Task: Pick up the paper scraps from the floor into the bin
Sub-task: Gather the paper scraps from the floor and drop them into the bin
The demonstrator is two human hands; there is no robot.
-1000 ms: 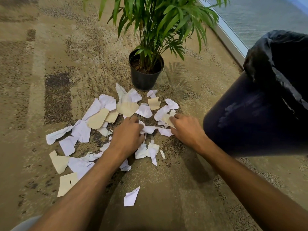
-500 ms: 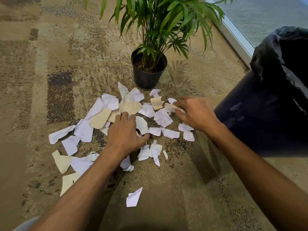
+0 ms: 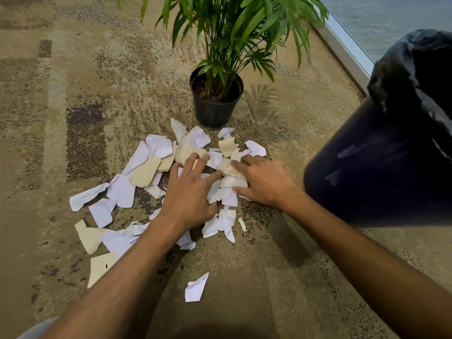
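we see both our hands low over the torn white and cream paper scraps [image 3: 146, 172] scattered on the mottled tan carpet floor [image 3: 73, 81] at the middle of the frame. our left hand [image 3: 189, 192] lies spread, fingers straight and fanned, pressing on the scraps and gripping nothing. our right hand [image 3: 263, 181] rests just beside it with fingers stretched flat across a cream piece, thumb on a white one, also not closed round anything. the dark round bin with a black plastic liner [image 3: 381, 152] stands at the right edge, near the pile. a green palm in a black plastic pot [image 3: 216, 104] stands just above the scraps.
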